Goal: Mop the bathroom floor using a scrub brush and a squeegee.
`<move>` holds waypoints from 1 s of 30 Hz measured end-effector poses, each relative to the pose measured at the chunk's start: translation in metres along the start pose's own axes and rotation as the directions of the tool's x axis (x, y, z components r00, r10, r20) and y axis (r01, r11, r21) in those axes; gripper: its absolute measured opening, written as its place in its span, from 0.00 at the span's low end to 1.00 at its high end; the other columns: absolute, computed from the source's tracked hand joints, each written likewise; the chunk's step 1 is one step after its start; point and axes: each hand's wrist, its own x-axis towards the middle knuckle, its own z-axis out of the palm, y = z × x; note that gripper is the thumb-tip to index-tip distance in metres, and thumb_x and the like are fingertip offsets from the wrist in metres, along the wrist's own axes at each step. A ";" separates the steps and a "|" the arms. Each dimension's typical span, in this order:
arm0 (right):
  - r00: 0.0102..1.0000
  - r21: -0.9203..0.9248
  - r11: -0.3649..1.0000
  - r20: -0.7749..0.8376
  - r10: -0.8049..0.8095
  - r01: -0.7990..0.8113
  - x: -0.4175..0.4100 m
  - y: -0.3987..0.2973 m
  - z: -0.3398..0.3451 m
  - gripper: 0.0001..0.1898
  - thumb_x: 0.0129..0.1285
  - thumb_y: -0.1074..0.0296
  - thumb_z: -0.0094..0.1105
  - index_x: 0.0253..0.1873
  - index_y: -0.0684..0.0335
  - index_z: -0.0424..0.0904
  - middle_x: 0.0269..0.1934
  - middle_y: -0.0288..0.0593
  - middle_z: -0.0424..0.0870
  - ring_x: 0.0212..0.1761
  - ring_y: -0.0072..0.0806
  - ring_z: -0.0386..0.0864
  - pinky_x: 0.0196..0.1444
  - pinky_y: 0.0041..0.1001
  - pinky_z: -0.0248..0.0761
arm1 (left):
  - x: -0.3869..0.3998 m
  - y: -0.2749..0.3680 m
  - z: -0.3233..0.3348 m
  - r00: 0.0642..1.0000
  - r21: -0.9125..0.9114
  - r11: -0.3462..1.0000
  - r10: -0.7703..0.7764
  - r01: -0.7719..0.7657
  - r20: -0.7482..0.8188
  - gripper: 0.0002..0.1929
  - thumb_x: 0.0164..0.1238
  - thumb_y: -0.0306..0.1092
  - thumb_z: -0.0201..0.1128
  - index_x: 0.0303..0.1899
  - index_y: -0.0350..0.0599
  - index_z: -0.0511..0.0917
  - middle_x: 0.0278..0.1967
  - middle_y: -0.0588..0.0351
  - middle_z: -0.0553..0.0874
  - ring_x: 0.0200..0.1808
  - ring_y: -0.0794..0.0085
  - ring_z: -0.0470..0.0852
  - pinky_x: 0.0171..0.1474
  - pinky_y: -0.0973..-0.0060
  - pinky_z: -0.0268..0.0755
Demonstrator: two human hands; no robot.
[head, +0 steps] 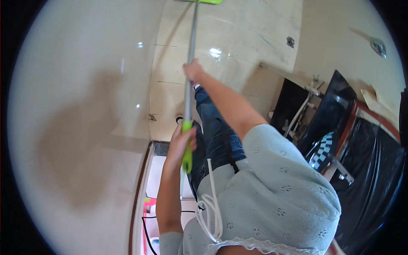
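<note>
A long grey pole (193,35) with a green plastic end grip runs up the middle of the view. My left hand (183,140) is closed around the green grip near its lower end. Farther up, my right hand (193,70) holds the grey shaft. At the top edge, the pole meets a bright green flat head (210,1) on the tiled floor (223,35); most of that head is cut off by the frame.
A pale wall (79,63) rises along the left. At right stand a basin counter covered in black plastic (366,165), a faucet (342,172) and exposed pipes (299,111). A floor drain (290,42) lies upper right. Below left is a doorway threshold (161,148).
</note>
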 end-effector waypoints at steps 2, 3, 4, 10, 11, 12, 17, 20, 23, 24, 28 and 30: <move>0.988 0.026 0.994 0.111 0.104 -0.107 -0.021 0.016 0.017 0.28 0.59 0.54 0.42 0.52 0.71 0.47 0.35 0.65 0.72 0.22 0.51 0.77 0.16 0.42 0.74 | -0.046 -0.030 -0.024 0.996 0.007 0.999 -0.050 0.051 -0.070 0.18 0.56 0.28 0.54 0.50 0.43 0.64 0.16 0.63 0.67 0.13 0.82 0.65 0.14 0.83 0.57; 0.986 0.039 0.992 0.124 0.114 -0.119 -0.024 0.037 0.032 0.28 0.59 0.53 0.42 0.52 0.71 0.46 0.31 0.64 0.73 0.19 0.50 0.76 0.15 0.41 0.74 | -0.071 -0.050 -0.039 0.991 0.052 0.994 -0.094 0.099 -0.092 0.18 0.56 0.27 0.54 0.50 0.43 0.64 0.16 0.63 0.67 0.12 0.81 0.65 0.14 0.83 0.57; 0.974 0.038 0.987 0.175 0.144 -0.153 -0.034 0.051 0.048 0.27 0.59 0.53 0.41 0.52 0.70 0.46 0.30 0.64 0.73 0.19 0.49 0.76 0.15 0.41 0.74 | -0.097 -0.069 -0.057 0.983 0.086 0.986 -0.128 0.140 -0.131 0.18 0.55 0.26 0.54 0.49 0.42 0.64 0.16 0.62 0.68 0.12 0.81 0.65 0.14 0.83 0.57; 0.932 0.102 0.957 0.277 0.235 -0.272 -0.114 0.144 0.158 0.24 0.59 0.57 0.43 0.50 0.68 0.47 0.26 0.61 0.73 0.17 0.47 0.75 0.17 0.43 0.73 | -0.267 -0.127 -0.098 0.890 0.205 0.920 -0.235 0.333 -0.392 0.18 0.54 0.27 0.55 0.49 0.42 0.66 0.26 0.63 0.71 0.26 0.83 0.69 0.28 0.86 0.63; 0.922 0.164 0.937 0.297 0.250 -0.307 -0.127 0.161 0.175 0.22 0.59 0.60 0.44 0.49 0.68 0.48 0.26 0.60 0.72 0.16 0.46 0.75 0.17 0.44 0.73 | -0.290 -0.150 -0.125 0.886 0.260 0.886 -0.273 0.383 -0.374 0.19 0.55 0.29 0.55 0.50 0.42 0.66 0.28 0.61 0.72 0.28 0.82 0.71 0.32 0.85 0.64; 0.913 0.329 0.881 0.338 0.227 -0.341 -0.145 0.178 0.196 0.19 0.58 0.64 0.44 0.47 0.69 0.50 0.24 0.59 0.72 0.17 0.45 0.74 0.18 0.44 0.73 | -0.315 -0.164 -0.133 0.895 0.233 0.915 -0.225 0.330 -0.384 0.18 0.55 0.29 0.55 0.50 0.41 0.66 0.28 0.61 0.72 0.29 0.81 0.71 0.32 0.86 0.64; 0.733 0.382 0.698 0.609 0.303 -0.606 -0.221 0.239 0.274 0.03 0.52 0.78 0.44 0.31 0.70 0.63 0.18 0.50 0.67 0.16 0.41 0.71 0.25 0.45 0.74 | -0.397 -0.227 -0.184 0.933 0.431 0.851 -0.165 0.299 -0.320 0.20 0.56 0.30 0.55 0.51 0.38 0.63 0.30 0.58 0.73 0.29 0.81 0.72 0.33 0.86 0.64; 0.703 0.442 0.598 0.637 0.315 -0.669 -0.264 0.243 0.277 0.01 0.50 0.79 0.44 0.28 0.70 0.63 0.16 0.49 0.65 0.15 0.40 0.70 0.27 0.43 0.74 | -0.427 -0.223 -0.180 0.915 0.347 0.873 -0.225 0.342 -0.335 0.22 0.55 0.27 0.55 0.52 0.39 0.63 0.31 0.58 0.74 0.30 0.79 0.73 0.33 0.84 0.66; 0.713 0.508 0.574 0.671 0.203 -0.642 -0.292 0.230 0.237 0.02 0.49 0.79 0.44 0.26 0.71 0.63 0.16 0.49 0.65 0.17 0.40 0.70 0.28 0.43 0.73 | -0.459 -0.215 -0.156 0.885 0.215 0.892 -0.312 0.398 -0.345 0.24 0.54 0.25 0.56 0.54 0.40 0.62 0.32 0.57 0.75 0.30 0.77 0.75 0.33 0.82 0.68; 0.733 0.515 0.597 0.651 0.195 -0.615 -0.293 0.228 0.227 0.03 0.50 0.79 0.44 0.25 0.71 0.63 0.16 0.49 0.65 0.17 0.40 0.70 0.28 0.43 0.73 | -0.463 -0.204 -0.149 0.844 0.194 0.839 -0.443 0.509 -0.302 0.27 0.53 0.29 0.57 0.56 0.43 0.59 0.39 0.51 0.74 0.40 0.72 0.74 0.42 0.76 0.65; 0.868 0.616 0.653 0.479 0.132 -0.440 -0.265 0.233 0.165 0.04 0.50 0.75 0.43 0.25 0.68 0.62 0.17 0.47 0.66 0.15 0.42 0.73 0.23 0.43 0.73 | -0.420 -0.209 -0.149 0.900 0.254 0.871 -0.436 0.421 0.005 0.23 0.57 0.30 0.55 0.53 0.38 0.59 0.30 0.57 0.73 0.26 0.80 0.72 0.28 0.84 0.66; 0.903 0.628 0.675 0.407 0.138 -0.387 -0.245 0.238 0.129 0.02 0.51 0.76 0.42 0.27 0.67 0.62 0.16 0.46 0.65 0.14 0.40 0.72 0.22 0.43 0.73 | -0.370 -0.217 -0.143 0.958 0.369 0.902 -0.274 0.226 0.084 0.24 0.57 0.30 0.55 0.54 0.39 0.56 0.28 0.58 0.72 0.21 0.79 0.72 0.23 0.82 0.66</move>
